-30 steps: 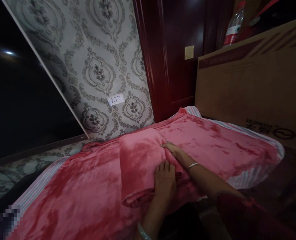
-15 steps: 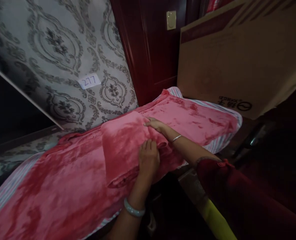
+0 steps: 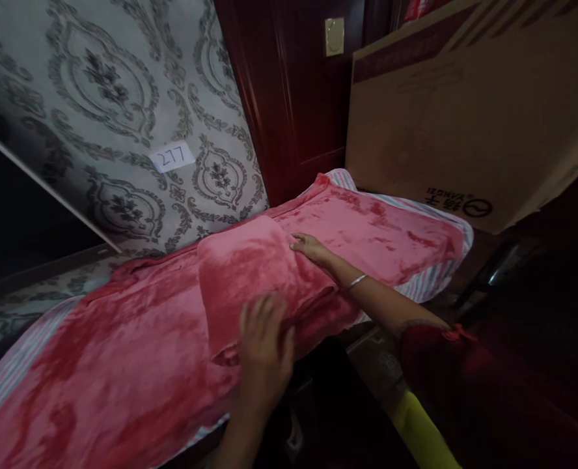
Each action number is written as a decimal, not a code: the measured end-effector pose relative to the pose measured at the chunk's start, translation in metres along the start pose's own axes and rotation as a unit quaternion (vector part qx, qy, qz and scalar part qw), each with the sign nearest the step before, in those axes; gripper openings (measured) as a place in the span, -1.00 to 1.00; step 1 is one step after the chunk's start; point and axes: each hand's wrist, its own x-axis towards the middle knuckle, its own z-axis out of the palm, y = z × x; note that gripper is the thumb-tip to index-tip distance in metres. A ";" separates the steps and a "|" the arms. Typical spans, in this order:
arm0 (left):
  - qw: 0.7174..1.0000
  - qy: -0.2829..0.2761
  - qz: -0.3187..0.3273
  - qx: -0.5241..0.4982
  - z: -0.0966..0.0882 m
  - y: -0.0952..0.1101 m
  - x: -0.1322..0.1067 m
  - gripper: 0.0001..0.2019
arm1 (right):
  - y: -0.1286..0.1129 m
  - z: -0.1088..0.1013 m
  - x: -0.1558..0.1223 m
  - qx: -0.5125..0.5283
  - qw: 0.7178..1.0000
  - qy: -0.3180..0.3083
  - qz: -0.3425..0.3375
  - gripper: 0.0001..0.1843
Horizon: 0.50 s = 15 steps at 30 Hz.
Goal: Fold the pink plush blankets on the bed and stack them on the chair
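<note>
Blanket [image 3: 247, 267], folded thick, lies just ahead of the left hand [image 3: 264, 342] and to the left of the right hand [image 3: 313, 251]! Left fingers spread, blurred over the near edge, contact hard to call; right hand on the right edge, fingers bent, whether pinching I can't tell. Pink cloth [image 3: 123, 352] stretches out on both sides, patterned wall [image 3: 113, 124] beyond. Plush folds, pink streaked deeper red, layers curled at the near end!

The sleeve [image 3: 435, 358] is dark red — bow [image 3: 459, 335] red, bangle [image 3: 357, 281] silvery.
</note>
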 end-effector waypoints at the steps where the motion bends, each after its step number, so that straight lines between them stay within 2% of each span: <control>1: 0.996 0.042 -0.070 -0.020 -0.017 -0.007 -0.008 -0.60 | 0.001 -0.004 -0.005 -0.016 1.000 0.006 -0.005 -0.47; 2: 0.982 0.101 -0.151 -0.053 -0.032 -0.016 -0.015 -0.59 | 0.002 -0.008 -0.011 -0.038 0.999 0.014 -0.011 -0.45; 3: 0.952 0.159 -0.242 -0.103 -0.045 -0.027 -0.023 -0.58 | 0.004 -0.013 -0.018 -0.065 0.998 0.021 -0.016 -0.43; 4: 0.907 0.195 -0.332 -0.167 -0.055 -0.037 -0.029 -0.57 | 0.007 -0.017 -0.025 -0.093 0.995 0.027 -0.017 -0.41; 5: 0.850 0.226 -0.411 -0.240 -0.061 -0.048 -0.034 -0.58 | 0.009 -0.022 -0.033 -0.117 0.993 0.028 -0.013 -0.38; 7: 0.727 0.227 -0.520 -0.386 -0.066 -0.064 -0.040 -0.63 | 0.011 -0.030 -0.048 -0.150 0.988 0.022 0.006 -0.32; 8: 0.677 0.213 -0.546 -0.446 -0.066 -0.069 -0.040 -0.66 | 0.010 -0.033 -0.054 -0.160 0.987 0.015 0.015 -0.29; 9: 0.640 0.198 -0.556 -0.492 -0.064 -0.071 -0.039 -0.69 | 0.009 -0.035 -0.060 -0.167 0.986 0.009 0.021 -0.25; 11: 0.604 0.185 -0.551 -0.546 -0.058 -0.070 -0.033 -0.73 | 0.005 -0.036 -0.067 -0.171 0.985 -0.003 0.032 -0.16; 15: 0.589 0.190 -0.535 -0.575 -0.046 -0.063 -0.018 -0.73 | -0.003 -0.028 -0.065 -0.163 0.984 -0.044 0.059 0.05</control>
